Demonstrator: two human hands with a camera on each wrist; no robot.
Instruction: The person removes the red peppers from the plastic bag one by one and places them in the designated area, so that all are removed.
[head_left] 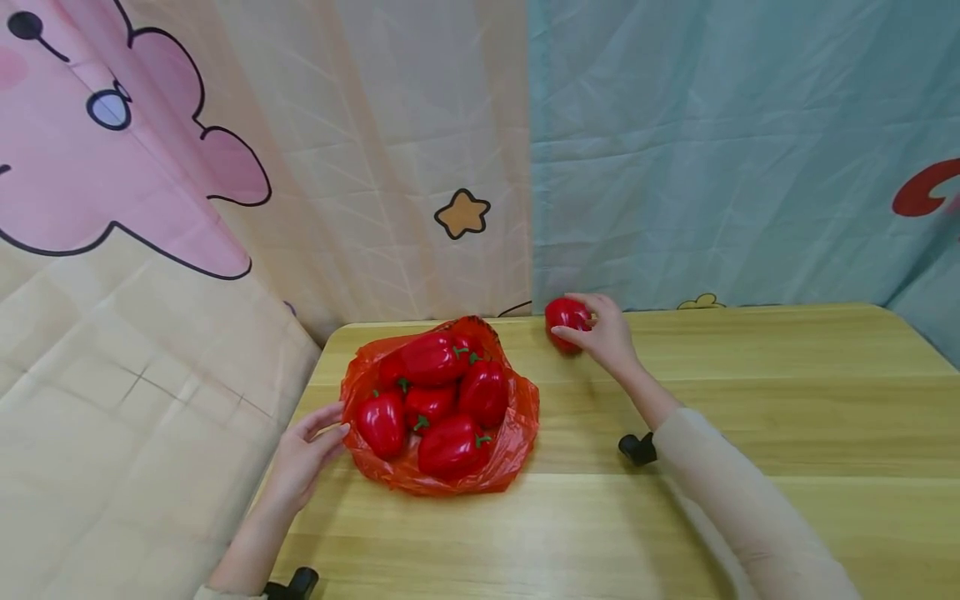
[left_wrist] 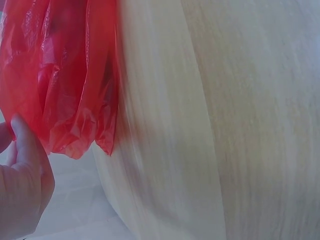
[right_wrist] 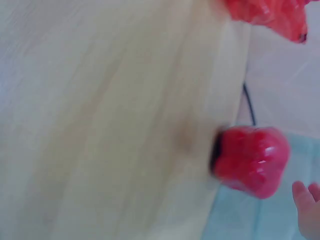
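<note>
A red bell pepper (head_left: 566,325) stands near the table's back edge. Thumb and fingers of my right hand (head_left: 609,335) are spread around its right side in the head view. The right wrist view shows a gap between these fingers (right_wrist: 303,200) and the glossy, lobed pepper (right_wrist: 252,161). To the left, a thin red plastic bag (head_left: 521,417) lies spread open, with several red peppers (head_left: 450,447) with green stems heaped in it. My left hand (head_left: 300,457) pinches the bag's left edge between thumb and fingers; the bag's folded side (left_wrist: 70,100) hangs beside them in the left wrist view.
The light wooden table (head_left: 787,400) runs far to the right. Its left edge lies close under my left hand. Behind the table hangs a printed curtain (head_left: 712,167). A black wrist mount (head_left: 637,448) sits under my right forearm, another (head_left: 296,583) at the left wrist.
</note>
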